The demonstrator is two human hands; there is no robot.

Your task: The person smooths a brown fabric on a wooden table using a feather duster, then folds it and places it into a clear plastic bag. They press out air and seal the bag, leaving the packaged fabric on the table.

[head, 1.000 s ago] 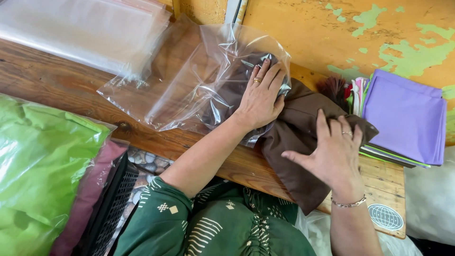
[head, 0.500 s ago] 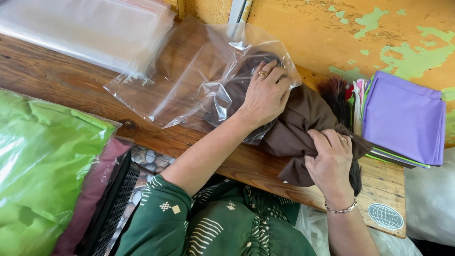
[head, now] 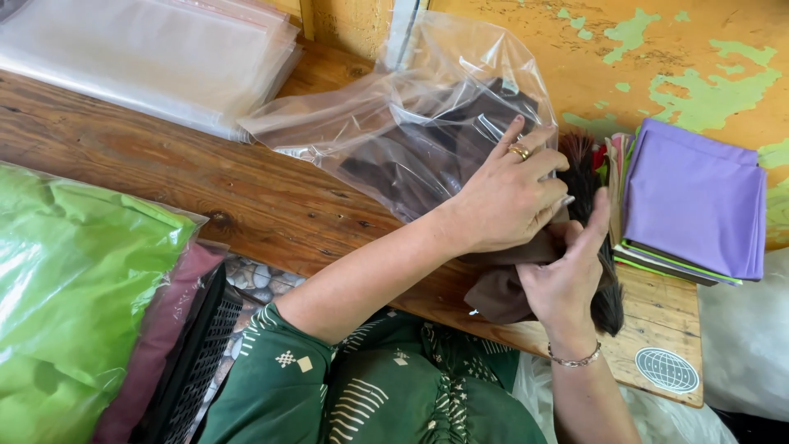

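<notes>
i am pressing my left hand flat on the clear plastic bag, fingers spread and only slightly bent, a gold ring on one of them; the palm is bearing down on the bag's mouth and on the dark brown cloth inside it. my right hand is gripping the end of that cloth which is sticking out of the bag, fingers curled around the folds, thumb pointing up toward my left hand, the two hands touching. a thin bracelet is sitting on my right wrist. most of the brown cloth is lying inside the bag, showing dark through the plastic, and a bunched corner is hanging out near the front edge of the wooden table. just to the right, a stack of folded cloths with a purple one on top is resting against the yellow wall. a pile of empty clear bags is lying at the far left of the table, and a green bagged bundle is sitting at my left side.
</notes>
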